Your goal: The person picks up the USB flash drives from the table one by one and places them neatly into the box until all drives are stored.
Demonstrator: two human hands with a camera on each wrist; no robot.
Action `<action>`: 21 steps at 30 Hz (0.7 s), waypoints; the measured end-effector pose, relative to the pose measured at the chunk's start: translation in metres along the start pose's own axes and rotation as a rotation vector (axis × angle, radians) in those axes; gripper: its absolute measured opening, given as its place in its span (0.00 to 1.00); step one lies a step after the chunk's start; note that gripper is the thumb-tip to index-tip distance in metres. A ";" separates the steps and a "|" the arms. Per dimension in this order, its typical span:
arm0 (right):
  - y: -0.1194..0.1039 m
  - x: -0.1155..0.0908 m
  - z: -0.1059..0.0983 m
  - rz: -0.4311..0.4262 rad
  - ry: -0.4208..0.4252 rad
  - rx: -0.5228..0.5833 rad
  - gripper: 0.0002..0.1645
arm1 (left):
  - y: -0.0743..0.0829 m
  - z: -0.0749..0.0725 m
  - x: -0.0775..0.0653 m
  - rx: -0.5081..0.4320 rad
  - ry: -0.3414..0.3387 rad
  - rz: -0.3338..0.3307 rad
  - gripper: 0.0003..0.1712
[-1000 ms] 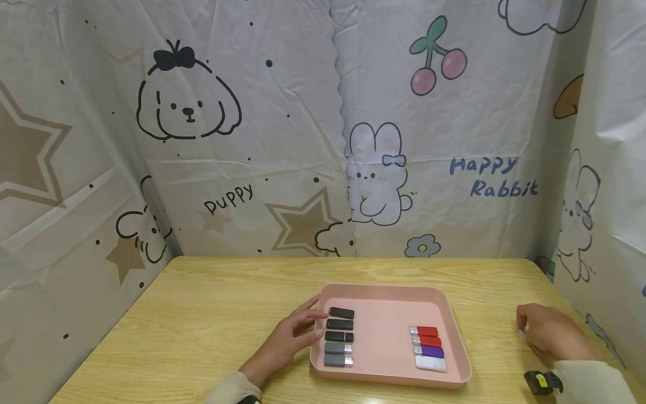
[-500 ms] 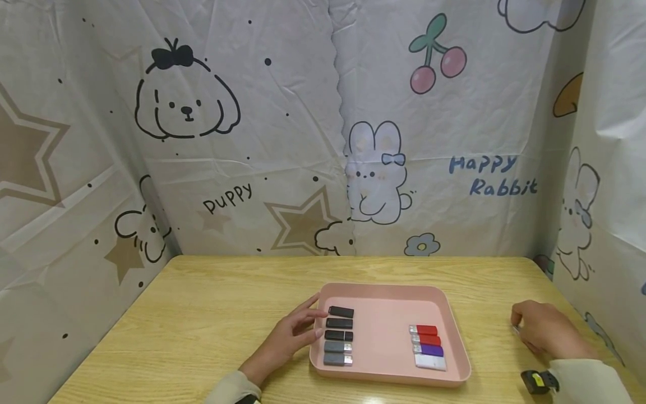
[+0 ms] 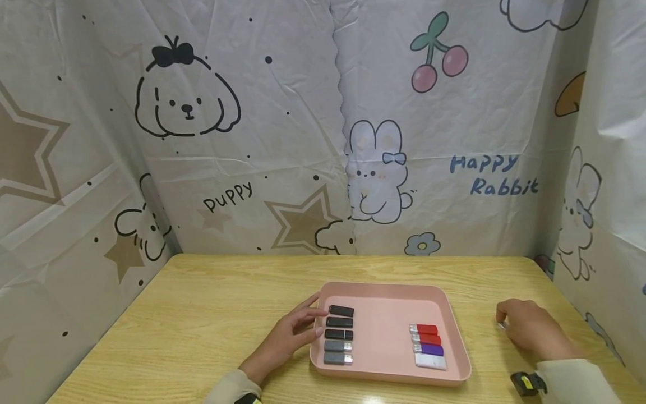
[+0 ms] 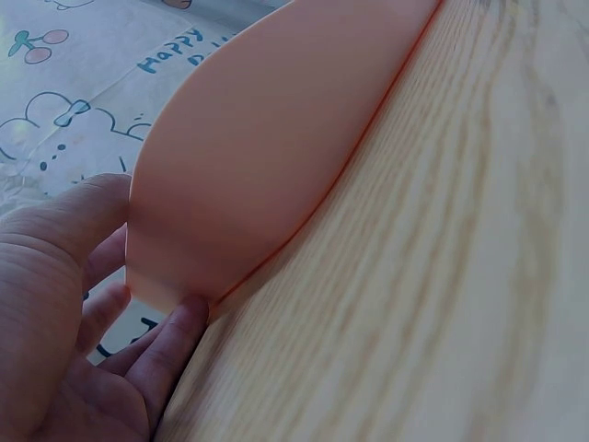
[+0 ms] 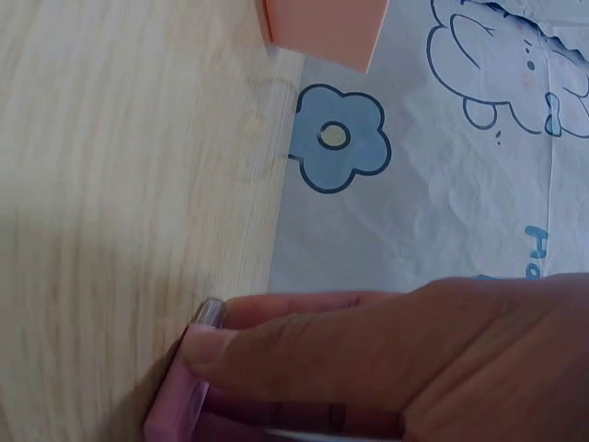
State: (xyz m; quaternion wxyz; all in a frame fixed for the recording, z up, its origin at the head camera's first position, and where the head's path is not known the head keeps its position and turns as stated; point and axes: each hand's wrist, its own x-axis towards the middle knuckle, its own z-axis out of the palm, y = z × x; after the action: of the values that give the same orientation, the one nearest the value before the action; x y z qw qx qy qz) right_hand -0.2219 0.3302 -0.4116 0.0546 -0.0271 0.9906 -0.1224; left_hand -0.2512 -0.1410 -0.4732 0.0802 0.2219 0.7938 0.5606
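Note:
My left hand (image 3: 285,341) holds the left wall of a pink tray (image 3: 381,336), thumb and a finger reaching over the rim; the left wrist view shows other fingers against the outside. Inside the tray at left is a column of USB sticks: black ones (image 3: 340,322) above grey ones (image 3: 333,346). A second column at right has red sticks (image 3: 428,330), a purple one (image 3: 433,350) and a white one (image 3: 431,362). Right of the tray, my right hand (image 3: 532,328) pinches a pink USB stick (image 5: 175,405) with a metal plug, close over the table; fingers hide part of it.
The wooden table (image 3: 217,303) extends around the tray. A printed cloth (image 3: 292,140) hangs behind it and along both sides. A dark strap device (image 3: 527,384) sits at my right wrist.
My right hand has moved left toward the tray with the pink USB stick. The left hand, the tray and the sticks in it stay as they were.

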 end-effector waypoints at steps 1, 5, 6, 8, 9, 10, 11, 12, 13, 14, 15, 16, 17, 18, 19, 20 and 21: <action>-0.002 0.001 0.001 -0.007 0.006 0.001 0.09 | 0.000 0.000 0.000 -0.001 0.000 -0.001 0.21; -0.008 0.002 0.002 -0.021 0.014 0.013 0.10 | 0.000 0.000 -0.001 0.006 0.002 0.009 0.20; -0.010 0.002 0.002 -0.022 0.014 0.017 0.10 | 0.001 0.000 0.000 0.002 0.003 0.007 0.20; -0.014 0.001 0.003 -0.021 0.020 0.022 0.10 | 0.001 0.000 0.000 -0.002 0.006 0.014 0.20; -0.017 0.001 0.004 -0.017 0.020 0.024 0.10 | 0.005 0.000 -0.001 -0.007 0.007 0.014 0.20; -0.020 0.001 0.005 -0.015 0.024 0.024 0.10 | 0.005 0.000 -0.001 -0.013 0.008 0.012 0.20; -0.023 0.001 0.006 -0.010 0.024 0.023 0.11 | 0.005 0.001 -0.001 -0.015 0.008 0.010 0.20; -0.025 0.001 0.007 -0.005 0.024 0.023 0.11 | 0.006 0.001 -0.001 -0.019 0.008 0.008 0.20; -0.028 0.002 0.008 0.000 0.024 0.022 0.12 | 0.006 0.001 -0.001 -0.020 0.007 0.004 0.20; -0.031 0.002 0.009 0.005 0.018 0.021 0.12 | 0.007 0.001 -0.002 -0.024 0.005 0.001 0.20; -0.033 0.003 0.010 0.005 0.017 0.015 0.12 | 0.007 0.000 -0.002 -0.025 0.004 0.000 0.20; -0.035 0.004 0.011 0.008 0.012 0.011 0.12 | 0.003 0.000 -0.001 -0.024 0.003 -0.002 0.20; -0.037 0.004 0.011 0.008 0.007 0.009 0.12 | 0.003 0.000 -0.001 -0.023 0.001 -0.001 0.20; -0.039 0.005 0.012 0.005 0.009 0.007 0.12 | 0.002 0.000 -0.001 -0.023 0.000 0.000 0.20; -0.040 0.005 0.012 -0.001 0.013 0.003 0.12 | 0.002 0.000 0.000 -0.021 0.000 0.000 0.20; -0.042 0.005 0.013 -0.008 0.018 0.001 0.12 | 0.001 0.000 0.000 -0.020 -0.002 0.001 0.20; -0.043 0.005 0.013 -0.016 0.022 0.000 0.12 | 0.001 0.000 0.000 -0.018 -0.003 0.000 0.20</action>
State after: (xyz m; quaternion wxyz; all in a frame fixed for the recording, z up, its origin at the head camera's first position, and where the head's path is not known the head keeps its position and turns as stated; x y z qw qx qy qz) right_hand -0.2232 0.2848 -0.4144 0.0426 -0.0335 0.9909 -0.1232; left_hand -0.2509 -0.1412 -0.4723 0.0835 0.2219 0.7884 0.5676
